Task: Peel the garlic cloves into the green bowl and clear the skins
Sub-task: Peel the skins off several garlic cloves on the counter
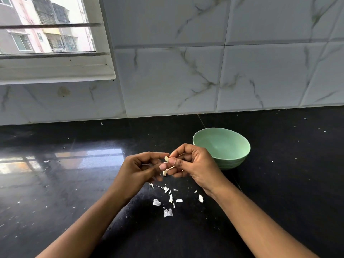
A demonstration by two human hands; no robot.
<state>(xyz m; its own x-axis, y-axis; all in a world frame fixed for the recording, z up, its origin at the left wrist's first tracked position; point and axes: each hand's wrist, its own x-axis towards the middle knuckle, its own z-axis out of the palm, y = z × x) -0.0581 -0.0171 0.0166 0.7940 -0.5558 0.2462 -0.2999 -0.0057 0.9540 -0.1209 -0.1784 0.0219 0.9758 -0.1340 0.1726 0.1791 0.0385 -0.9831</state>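
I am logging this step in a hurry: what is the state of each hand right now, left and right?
Left hand: pinches the small pale garlic clove.
Right hand: pinches the same clove from the other side.

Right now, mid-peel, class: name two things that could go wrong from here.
1. The left hand and right hand pinch the garlic clove above the black countertop, left of the green bowl. If the grip slips, it likely lands among the garlic skins, not in the bowl.
2. Those skins lie scattered, with tiny flakes far out, so some may be missed when clearing.
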